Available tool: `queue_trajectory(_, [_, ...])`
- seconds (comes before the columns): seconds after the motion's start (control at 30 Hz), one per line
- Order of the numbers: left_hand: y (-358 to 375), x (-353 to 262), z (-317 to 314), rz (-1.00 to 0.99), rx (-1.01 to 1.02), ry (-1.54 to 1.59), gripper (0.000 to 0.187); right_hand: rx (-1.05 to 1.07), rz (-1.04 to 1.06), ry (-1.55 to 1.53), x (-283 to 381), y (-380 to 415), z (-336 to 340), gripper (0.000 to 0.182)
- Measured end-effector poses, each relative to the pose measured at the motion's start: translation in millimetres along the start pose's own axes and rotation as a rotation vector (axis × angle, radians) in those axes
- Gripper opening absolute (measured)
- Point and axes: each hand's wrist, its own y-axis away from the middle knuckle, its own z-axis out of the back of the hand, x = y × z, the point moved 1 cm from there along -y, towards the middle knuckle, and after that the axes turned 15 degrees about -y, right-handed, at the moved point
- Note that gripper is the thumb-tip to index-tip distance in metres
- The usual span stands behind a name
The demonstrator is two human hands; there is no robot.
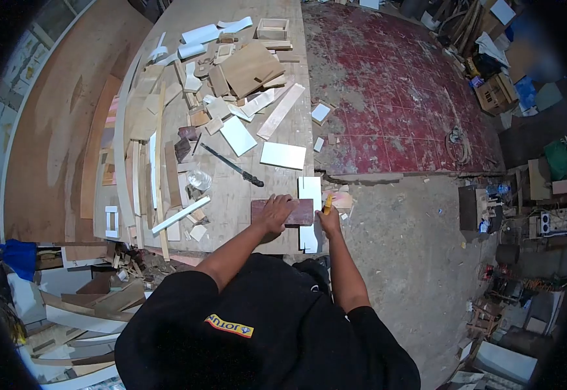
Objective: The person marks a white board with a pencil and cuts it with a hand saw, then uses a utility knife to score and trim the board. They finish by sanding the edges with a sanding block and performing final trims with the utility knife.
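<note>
Bottom centre, a black shirt (pixel 277 305). Beyond, the left hand (pixel 277 213) lies flat on a reddish block (pixel 305 213) across a white board (pixel 309 187) mid-frame; the right hand (pixel 328 221) has its grip round a yellow tool (pixel 328 205). Edge work, I'd say, wanting steady pressure.

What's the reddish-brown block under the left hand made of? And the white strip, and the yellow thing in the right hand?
The reddish-brown block looks like wood or board, dull and worn; its patchy colour hints at that. The white strip may be board with a smooth coating: it's evenly white. The yellow thing seems plastic, being brightly coloured, but it's too small to be sure.
</note>
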Motion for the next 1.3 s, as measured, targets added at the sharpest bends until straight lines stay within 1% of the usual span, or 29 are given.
queue_trajectory(0.03, [-3, -1, 0, 0.024, 0.105, -0.034, 0.096, 0.011, 0.015, 0.004, 0, 0, 0, 0.026])
queue_trajectory(0.07, [-4, -3, 1, 0.017, 0.104, -0.035, 0.096, 0.021, 0.029, 0.008, -1, 1, 0, 0.026])
queue_trajectory(0.1, [-5, -4, 7, 0.052, 0.138, -0.023, 0.095, 0.032, -0.074, -0.033, 18, 8, 0, 0.027])
queue_trajectory(0.13, [-5, -5, 8, 0.087, 0.173, -0.010, 0.096, 0.025, -0.074, -0.036, 18, 9, -1, 0.027])
queue_trajectory(0.17, [-7, -7, 9, 0.080, 0.175, -0.012, 0.096, 0.023, -0.047, -0.033, 18, 10, -1, 0.029])
queue_trajectory(0.23, [-15, -7, -2, 0.174, 0.093, 0.013, 0.089, 0.022, -0.033, -0.039, 19, 10, 0, 0.032])
queue_trajectory(0.27, [-20, -9, -8, 0.166, 0.093, 0.012, 0.089, 0.015, -0.032, -0.040, 20, 11, 0, 0.032])
queue_trajectory(0.33, [-31, -13, -13, 0.324, -0.050, -0.030, 0.084, -0.022, 0.049, 0.010, 29, 16, 1, 0.032])
queue_trajectory(0.37, [-35, -20, -17, 0.388, -0.066, -0.056, 0.079, -0.026, 0.014, 0.034, 33, 18, 1, 0.034])
queue_trajectory(0.4, [-43, -23, -19, 0.383, -0.068, -0.054, 0.079, -0.031, 0.014, 0.036, 35, 20, 1, 0.034])
queue_trajectory(0.47, [-54, -27, -23, 0.489, -0.046, -0.052, 0.077, -0.034, -0.027, 0.006, 38, 22, 1, 0.035])
queue_trajectory(0.5, [-57, -30, -24, 0.486, -0.042, -0.050, 0.077, -0.028, -0.028, 0.026, 39, 22, 1, 0.036])
queue_trajectory(0.57, [-60, -34, -26, 0.457, 0.052, -0.115, 0.076, -0.032, -0.033, 0.026, 39, 24, 1, 0.035])
queue_trajectory(0.6, [-62, -34, -25, 0.456, 0.056, -0.113, 0.076, -0.036, -0.034, 0.023, 38, 24, 1, 0.035])
queue_trajectory(0.67, [-64, -35, -22, 0.395, 0.018, -0.206, 0.077, -0.024, -0.048, 0.013, 36, 20, 2, 0.035])
queue_trajectory(0.73, [-64, -33, -23, 0.392, 0.046, -0.182, 0.077, -0.008, -0.069, 0.000, 32, 19, 3, 0.036])
queue_trajectory(0.8, [-66, -29, -23, 0.381, 0.067, -0.160, 0.077, 0.082, -0.152, -0.007, 33, 15, 10, 0.039])
queue_trajectory(0.87, [-68, -27, -25, 0.407, 0.103, -0.043, 0.078, 0.093, -0.191, -0.031, 36, 11, 15, 0.040])
queue_trajectory(0.93, [-68, -29, -24, 0.411, 0.128, -0.061, 0.077, 0.111, -0.236, -0.056, 33, 13, 15, 0.042])
queue_trajectory(1.03, [-71, -27, -24, 0.411, 0.150, -0.081, 0.077, 0.110, -0.233, -0.063, 28, 9, 12, 0.037])
queue_trajectory(1.13, [-69, -28, -22, 0.399, 0.153, -0.070, 0.077, 0.019, -0.099, 0.032, 26, 15, 5, 0.039])
queue_trajectory(1.17, [-71, -28, -19, 0.393, 0.134, -0.060, 0.077, 0.002, -0.143, -0.013, 27, 17, 5, 0.039])
queue_trajectory(1.3, [-70, -25, -25, 0.363, 0.121, -0.051, 0.076, 0.003, -0.140, -0.086, 14, 12, 5, 0.039])
